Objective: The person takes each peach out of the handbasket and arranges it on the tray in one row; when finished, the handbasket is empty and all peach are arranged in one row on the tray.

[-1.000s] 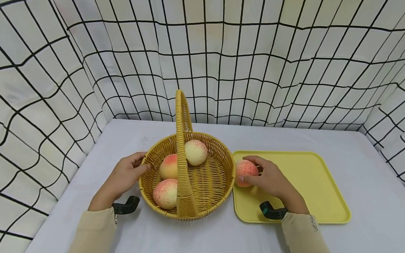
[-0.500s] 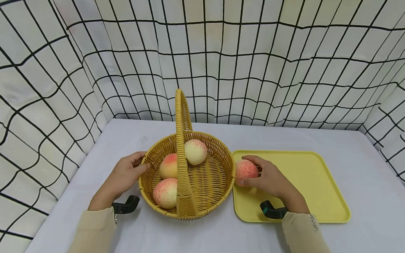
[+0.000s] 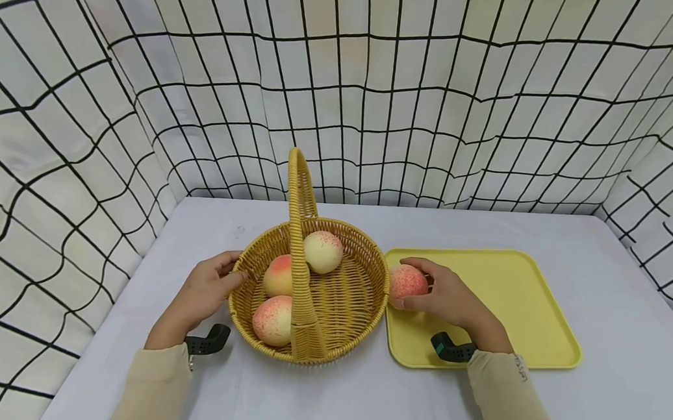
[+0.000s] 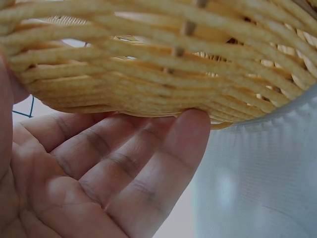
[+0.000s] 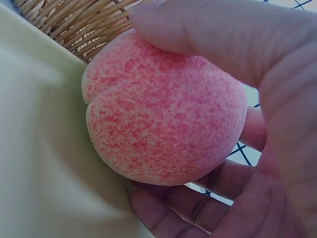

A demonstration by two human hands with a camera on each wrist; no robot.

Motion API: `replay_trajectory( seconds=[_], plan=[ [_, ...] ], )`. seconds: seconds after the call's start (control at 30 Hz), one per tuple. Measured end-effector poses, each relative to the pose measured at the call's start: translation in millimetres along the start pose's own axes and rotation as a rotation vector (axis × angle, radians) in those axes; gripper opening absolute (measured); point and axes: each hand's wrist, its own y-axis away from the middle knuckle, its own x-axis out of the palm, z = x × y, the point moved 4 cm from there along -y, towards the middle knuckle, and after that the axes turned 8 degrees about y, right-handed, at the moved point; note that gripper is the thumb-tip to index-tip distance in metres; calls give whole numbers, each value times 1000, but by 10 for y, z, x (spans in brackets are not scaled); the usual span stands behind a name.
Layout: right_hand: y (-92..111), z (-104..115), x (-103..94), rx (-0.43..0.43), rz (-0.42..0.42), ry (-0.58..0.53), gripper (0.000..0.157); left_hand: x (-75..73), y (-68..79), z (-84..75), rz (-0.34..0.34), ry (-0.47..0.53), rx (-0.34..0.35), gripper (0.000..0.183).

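A round wicker basket (image 3: 344, 308) with a tall arched handle stands left of centre in the head view. Inside it lie three peaches: a pale speckled one (image 3: 323, 253) at the back, an orange-red one (image 3: 278, 276) and a speckled one (image 3: 273, 321) at the front. My left hand (image 3: 204, 292) holds the basket's left side, thumb at the rim; in the left wrist view its fingers (image 4: 148, 168) reach under the woven wall. My right hand (image 3: 448, 294) grips a pink speckled peach (image 5: 163, 114) between thumb and fingers, at the left end of the yellow tray (image 3: 500, 299), close against the basket.
White cloth covers the table (image 3: 358, 407). A white backdrop (image 3: 377, 128) with black grid lines rises behind it and on both sides. Each wrist carries a black strap mount, the left mount (image 3: 208, 339) near the basket and the right mount (image 3: 452, 348) above the tray.
Both hands keep their holds, and the peaches stay where they were. The whole head view has shifted very slightly.
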Motion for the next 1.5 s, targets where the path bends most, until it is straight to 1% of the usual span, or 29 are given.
replay_trajectory(
  seconds=[0.3, 0.67, 1.17, 1.5],
  plan=[
    [-3, 8, -1, -7, 0, -5, 80, -23, 3, -1, -12, 11, 0, 49],
    [-8, 4, 7, -6, 21, -14, 83, -25, -9, 6, -17, 14, 1, 49],
    [-7, 4, 14, -23, 41, -31, 89, -24, -1, 2, -14, -28, 0, 49],
    [1, 20, 6, -22, 38, -22, 90, -23, 4, 5, -11, -32, -1, 49]
  ],
)
